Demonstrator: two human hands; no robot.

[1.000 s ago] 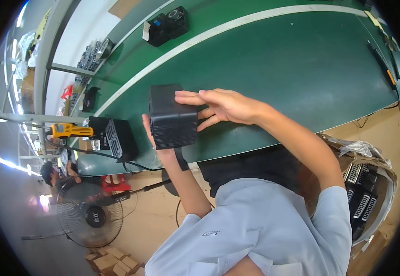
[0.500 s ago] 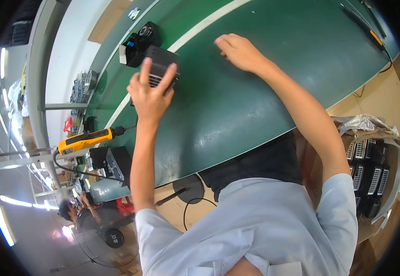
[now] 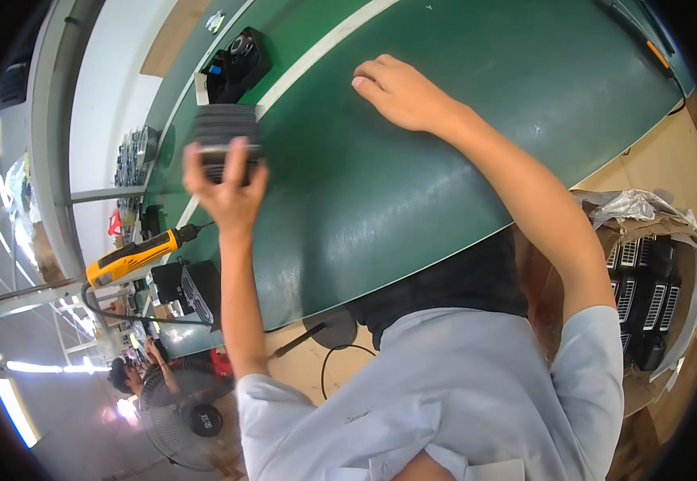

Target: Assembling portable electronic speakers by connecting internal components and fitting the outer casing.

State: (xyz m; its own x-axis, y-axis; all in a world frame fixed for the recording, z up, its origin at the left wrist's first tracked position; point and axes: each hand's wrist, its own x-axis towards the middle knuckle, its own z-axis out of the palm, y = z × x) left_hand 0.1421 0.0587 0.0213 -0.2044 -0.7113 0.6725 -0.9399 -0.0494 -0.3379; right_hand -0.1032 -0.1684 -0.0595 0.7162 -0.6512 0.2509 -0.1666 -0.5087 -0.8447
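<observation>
My left hand (image 3: 228, 188) grips a black ribbed box-shaped unit (image 3: 222, 132), held at arm's length over the left part of the green belt (image 3: 380, 184). Its fingers wrap the unit's near edge. Just beyond it, a second black unit with a round fan (image 3: 239, 62) lies on the belt by the white stripe. My right hand (image 3: 397, 92) rests flat on the belt, fingers together, holding nothing.
A yellow electric screwdriver (image 3: 132, 256) hangs at the left, with another black unit (image 3: 192, 289) below it. A box of black ribbed units (image 3: 645, 297) stands at my right. A floor fan (image 3: 196, 413) and a person (image 3: 128, 373) are lower left.
My left hand has carried the black unit away from my chest, out and leftward toward the fan unit. My right hand has let go of it and settled flat on the belt.
</observation>
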